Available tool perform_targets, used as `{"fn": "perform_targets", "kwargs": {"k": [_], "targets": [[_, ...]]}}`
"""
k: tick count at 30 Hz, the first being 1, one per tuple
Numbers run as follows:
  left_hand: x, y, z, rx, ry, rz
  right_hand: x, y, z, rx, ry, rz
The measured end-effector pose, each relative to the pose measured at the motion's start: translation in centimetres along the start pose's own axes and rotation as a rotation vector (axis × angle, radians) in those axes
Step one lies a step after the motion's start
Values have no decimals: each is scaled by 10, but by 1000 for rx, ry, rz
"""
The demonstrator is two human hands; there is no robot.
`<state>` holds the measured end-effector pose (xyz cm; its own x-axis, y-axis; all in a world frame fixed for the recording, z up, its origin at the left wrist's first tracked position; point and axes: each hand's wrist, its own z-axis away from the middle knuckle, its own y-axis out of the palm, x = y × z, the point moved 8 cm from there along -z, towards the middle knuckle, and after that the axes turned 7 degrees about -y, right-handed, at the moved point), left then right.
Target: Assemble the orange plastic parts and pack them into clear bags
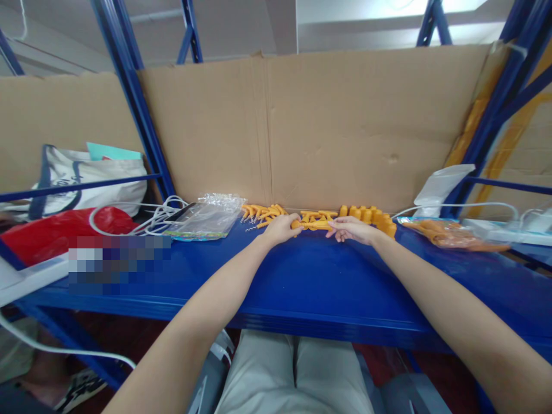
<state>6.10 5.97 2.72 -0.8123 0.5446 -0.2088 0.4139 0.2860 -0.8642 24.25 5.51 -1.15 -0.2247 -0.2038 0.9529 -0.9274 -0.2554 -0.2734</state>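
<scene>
Both my hands reach to the back of a blue shelf (pixel 302 276). My left hand (pixel 281 228) and my right hand (pixel 351 229) are closed on the two ends of one orange plastic part (pixel 315 225). More orange parts lie just behind it: a spiky pile (pixel 261 212) to the left and a row of rounded pieces (pixel 370 215) to the right. A few small metal springs (pixel 254 227) lie by my left hand.
A brown cardboard sheet (pixel 328 126) walls off the back. An open clear plastic bag (pixel 207 217), white cables (pixel 150 218), a red bag (pixel 56 230) and a white tote (pixel 86 178) sit at left. A bag of orange parts (pixel 448 234) and white items (pixel 440 184) sit at right.
</scene>
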Motion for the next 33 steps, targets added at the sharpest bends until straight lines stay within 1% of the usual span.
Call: {"fn": "perform_targets", "kwargs": {"k": [4,9,13,16,19,23,30,33], "targets": [[-4,-2,0,-25,10,-9,-3,4,-2,-8,37,-9],[-3,-2,0,-28,3,7,-10,4,-6,-46,102,55],[1,0,-1,-25,-22,37,-11,7,-4,23,144,22],[2,0,-2,-32,-23,27,-7,7,0,48,103,-59],[2,1,-2,-32,-25,10,-3,4,3,18,61,-87],[1,1,-1,-19,-15,25,-2,4,4,-11,84,-77],[2,1,-1,-24,-18,22,1,8,4,-5,96,-64],[1,0,-1,-36,-19,33,3,7,3,-35,74,-86]]}}
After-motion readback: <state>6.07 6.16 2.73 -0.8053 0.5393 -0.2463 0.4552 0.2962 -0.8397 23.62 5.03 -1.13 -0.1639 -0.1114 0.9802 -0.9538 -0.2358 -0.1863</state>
